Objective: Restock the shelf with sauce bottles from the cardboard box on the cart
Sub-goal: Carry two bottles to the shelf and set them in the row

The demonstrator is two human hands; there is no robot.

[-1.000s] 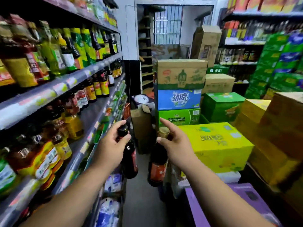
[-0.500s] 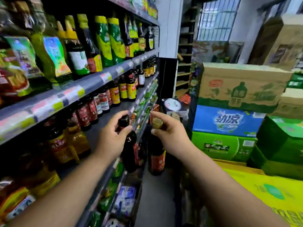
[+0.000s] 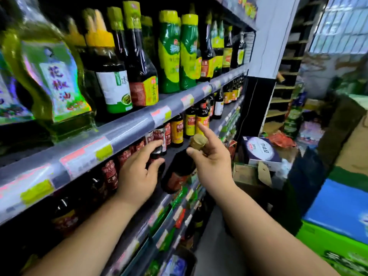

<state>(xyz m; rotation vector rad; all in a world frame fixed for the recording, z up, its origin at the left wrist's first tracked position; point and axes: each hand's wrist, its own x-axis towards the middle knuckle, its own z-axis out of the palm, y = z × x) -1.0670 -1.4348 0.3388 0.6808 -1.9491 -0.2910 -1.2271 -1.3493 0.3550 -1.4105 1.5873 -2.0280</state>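
Note:
My left hand (image 3: 137,174) grips a dark sauce bottle (image 3: 157,154) by its neck, holding it over the middle shelf (image 3: 127,132) beside a row of red-labelled bottles (image 3: 109,174). My right hand (image 3: 211,156) holds a second dark sauce bottle (image 3: 177,174) with a tan cap (image 3: 197,141); it is tilted, its base toward the shelf edge, and my index finger points up. The cardboard box and the cart are out of view.
Green and yellow-capped bottles (image 3: 171,52) fill the upper shelf. Yellow-labelled bottles (image 3: 190,124) stand farther along the middle shelf. Lower shelves hold packets (image 3: 179,198). Stacked blue and green cartons (image 3: 338,222) crowd the right side of the narrow aisle.
Both hands have risen and moved left from the aisle to the middle shelf with their bottles. The left bottle is now under the shelf rail; the right bottle has tilted.

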